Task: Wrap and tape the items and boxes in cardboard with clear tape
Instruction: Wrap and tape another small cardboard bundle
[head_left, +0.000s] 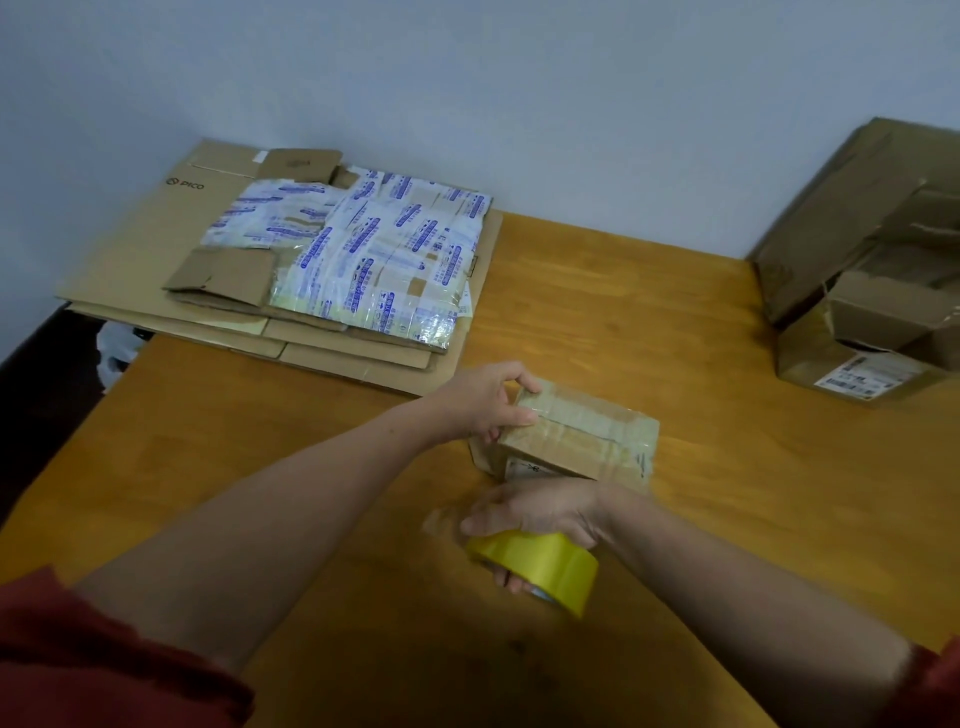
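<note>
A small cardboard-wrapped box (587, 436), shiny with clear tape, lies on the wooden table (675, 312) at the centre. My left hand (488, 400) grips its left end, thumb on top and fingers round the far corner. Just in front of the box, my right hand (540, 514) holds a yellowish roll of tape (540, 564), fingers through its core. A strip of tape appears to run from the roll toward the box, but it is blurred.
A stack of flattened cardboard sheets (156, 249) lies at the table's far left, with a flat piece covered in printed tape (363, 260) on top. Taped boxes (872, 270) are piled at the right edge against the wall. A dark gap lies past the left edge.
</note>
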